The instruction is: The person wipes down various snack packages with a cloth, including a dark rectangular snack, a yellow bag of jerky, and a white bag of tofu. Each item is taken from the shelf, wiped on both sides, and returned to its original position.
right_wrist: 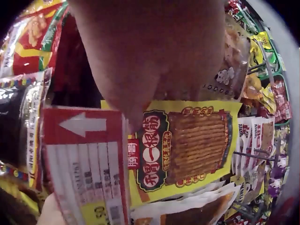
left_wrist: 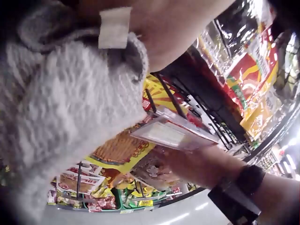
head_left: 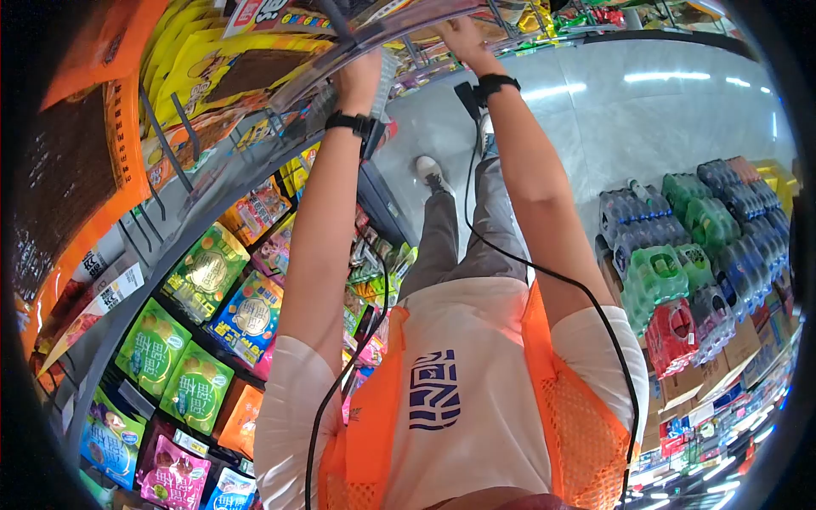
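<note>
My left hand (head_left: 361,81) holds a fuzzy grey cloth (left_wrist: 70,108) at the shelf front; folds of it spread on both sides of the hand, and a small whitish tag (left_wrist: 115,28) shows at its edge. The fingertips on the cloth are hidden. My right hand (right_wrist: 154,51) reaches in from the aisle side and pinches the upper edge of a yellow snack bag (right_wrist: 201,145) printed with brown sticks, thumb in front, other fingers mostly behind it. Right beside that thumb stands a red-and-white price card (right_wrist: 89,164) in a clear holder.
Metal hooks (head_left: 183,127) stick out from the rack beside large hanging snack packs (head_left: 221,76). Lower shelves carry green pouches (head_left: 195,387) and other bags. Bundled drink bottles (head_left: 659,272) are stacked across the grey floor (head_left: 586,110). A black cable (head_left: 544,268) runs along the right arm.
</note>
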The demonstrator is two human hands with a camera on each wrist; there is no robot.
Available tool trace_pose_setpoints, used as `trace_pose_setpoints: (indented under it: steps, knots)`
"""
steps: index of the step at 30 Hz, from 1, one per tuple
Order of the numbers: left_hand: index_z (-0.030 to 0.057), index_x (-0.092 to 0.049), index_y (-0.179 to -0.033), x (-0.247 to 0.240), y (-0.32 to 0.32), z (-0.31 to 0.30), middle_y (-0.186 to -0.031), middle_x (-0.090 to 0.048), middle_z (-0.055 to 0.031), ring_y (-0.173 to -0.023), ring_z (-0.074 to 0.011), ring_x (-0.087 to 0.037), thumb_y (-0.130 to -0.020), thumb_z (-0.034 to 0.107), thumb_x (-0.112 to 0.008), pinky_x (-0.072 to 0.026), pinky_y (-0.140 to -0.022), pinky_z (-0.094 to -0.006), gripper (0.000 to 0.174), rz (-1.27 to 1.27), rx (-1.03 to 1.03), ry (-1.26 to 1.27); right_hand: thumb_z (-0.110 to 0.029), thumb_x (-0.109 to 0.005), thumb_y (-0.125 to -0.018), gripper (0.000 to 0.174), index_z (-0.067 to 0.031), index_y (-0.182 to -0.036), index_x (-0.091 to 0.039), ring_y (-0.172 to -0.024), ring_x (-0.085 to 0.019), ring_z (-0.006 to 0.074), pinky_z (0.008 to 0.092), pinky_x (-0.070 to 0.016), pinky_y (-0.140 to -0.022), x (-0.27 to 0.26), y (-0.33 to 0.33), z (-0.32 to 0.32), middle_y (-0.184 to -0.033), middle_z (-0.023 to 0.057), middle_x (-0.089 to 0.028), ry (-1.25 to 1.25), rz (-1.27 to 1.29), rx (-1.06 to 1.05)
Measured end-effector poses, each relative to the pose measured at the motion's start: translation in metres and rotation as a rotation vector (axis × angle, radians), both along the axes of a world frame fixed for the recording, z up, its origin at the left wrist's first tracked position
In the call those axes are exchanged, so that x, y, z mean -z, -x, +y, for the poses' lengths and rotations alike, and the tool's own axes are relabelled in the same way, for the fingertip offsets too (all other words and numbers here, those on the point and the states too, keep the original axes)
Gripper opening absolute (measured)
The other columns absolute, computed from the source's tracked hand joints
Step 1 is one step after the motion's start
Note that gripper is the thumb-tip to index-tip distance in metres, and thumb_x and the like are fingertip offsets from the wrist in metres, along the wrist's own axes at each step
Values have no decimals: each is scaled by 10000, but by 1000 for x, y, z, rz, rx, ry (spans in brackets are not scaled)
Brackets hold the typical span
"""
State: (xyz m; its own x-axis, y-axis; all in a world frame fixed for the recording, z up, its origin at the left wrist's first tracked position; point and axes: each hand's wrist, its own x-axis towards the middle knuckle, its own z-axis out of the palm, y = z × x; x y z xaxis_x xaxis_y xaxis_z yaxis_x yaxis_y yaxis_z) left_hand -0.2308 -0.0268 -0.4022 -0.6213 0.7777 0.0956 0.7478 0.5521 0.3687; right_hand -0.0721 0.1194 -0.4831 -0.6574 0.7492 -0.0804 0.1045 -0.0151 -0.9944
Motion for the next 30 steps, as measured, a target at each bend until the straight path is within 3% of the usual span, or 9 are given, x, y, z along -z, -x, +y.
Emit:
trace_pose_setpoints:
  steps: [5,8,11,14,17,18,20,25,30]
  knots:
    - [35,-630,-1178,-51,-33,-23,-1188,-684,-168,-1132,-372,-625,-932,203,-676,-479,-949,-429,302,-206,147,-28,-388,-733,-909,737,-87,-1513,-437,-1210,-605,338,390,-465,-1030,44,-71,-47,-1468,188,-524,-50,-69,-151]
    - [17,-618,-1170,-60,-43,-45,-1175,-686,-158,-1127,-361,-631,-922,130,-657,-475,-973,-415,275,-238,162,-71,-342,-778,-871,712,-34,-1445,-491,-1208,-603,333,412,-491,-1001,86,-121,-40,-1417,184,-563,219,-335,-108]
    - [8,-625,-1152,-102,-57,-59,-1117,-709,-141,-1068,-311,-669,-922,91,-645,-495,-946,-379,245,-374,110,-37,-256,-835,-797,604,7,-1278,-580,-1125,-637,336,426,-518,-942,75,-127,-9,-1275,192,-637,76,-247,345]
    - [4,-648,-1109,-123,-67,-78,-1018,-733,-122,-969,-262,-705,-893,39,-673,-525,-887,-346,221,-526,63,-86,-187,-854,-732,542,12,-1161,-589,-1029,-657,351,422,-531,-888,75,-125,29,-1157,200,-659,-247,-271,298]
    - [-3,-679,-1072,-139,-77,-95,-1023,-747,-98,-970,-179,-709,-873,-4,-699,-533,-875,-299,200,-626,39,-149,-146,-855,-686,585,-5,-1188,-591,-1005,-658,364,415,-532,-868,34,-119,41,-1134,194,-662,-137,-419,419]
    - [-5,-685,-1068,-143,-78,-101,-1026,-748,-94,-972,-172,-707,-877,1,-699,-532,-876,-296,192,-643,30,-149,-158,-851,-684,580,-34,-1193,-602,-988,-666,366,424,-532,-865,39,-116,44,-1093,170,-677,-466,-326,544]
    - [-9,-701,-1073,-154,-83,-111,-1038,-747,-86,-977,-157,-701,-889,11,-692,-530,-879,-291,185,-719,-42,-134,-172,-856,-682,579,-42,-1188,-605,-986,-665,377,431,-529,-866,43,-119,49,-1075,171,-682,-375,-329,466]
    - [-6,-691,-1111,-185,-96,-129,-1067,-744,-99,-1001,-196,-710,-898,-6,-644,-537,-858,-303,219,-640,27,-29,-221,-873,-672,568,-43,-1130,-587,-994,-646,413,441,-520,-847,70,-120,40,-1038,204,-677,-428,-263,324]
    - [24,-679,-1122,-183,-98,-164,-1054,-728,-136,-958,-299,-708,-896,3,-634,-538,-800,-347,231,-528,84,67,-201,-840,-691,528,-11,-1107,-578,-1036,-607,408,427,-499,-878,38,-112,38,-1085,215,-636,-349,-272,484]
